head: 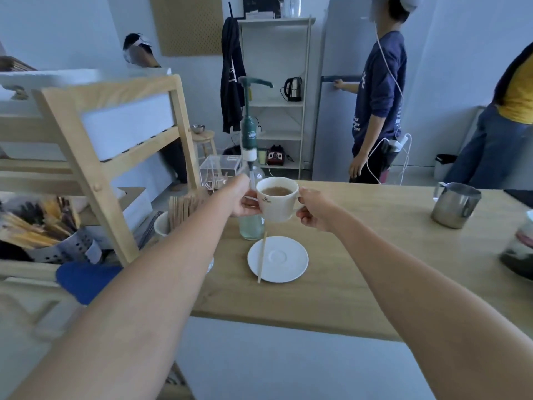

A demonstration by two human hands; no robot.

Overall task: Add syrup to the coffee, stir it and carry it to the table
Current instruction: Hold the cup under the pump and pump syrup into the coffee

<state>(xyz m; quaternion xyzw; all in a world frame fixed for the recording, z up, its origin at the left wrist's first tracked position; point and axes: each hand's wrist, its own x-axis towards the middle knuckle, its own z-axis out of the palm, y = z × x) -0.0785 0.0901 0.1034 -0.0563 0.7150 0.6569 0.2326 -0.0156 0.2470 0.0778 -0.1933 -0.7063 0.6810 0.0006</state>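
Note:
A white cup of coffee is held in the air above the wooden counter. My right hand grips its handle on the right. My left hand wraps the clear syrup bottle just left of the cup, fingers touching the cup's side. The bottle carries a tall green pump whose spout points right, well above the cup. Below the cup a white saucer lies on the counter with a wooden stir stick resting across its left part.
A steel milk jug stands at the right of the counter, a dark jar at the right edge. A cup of wooden sticks and a wooden rack are at the left. Two people stand behind the counter.

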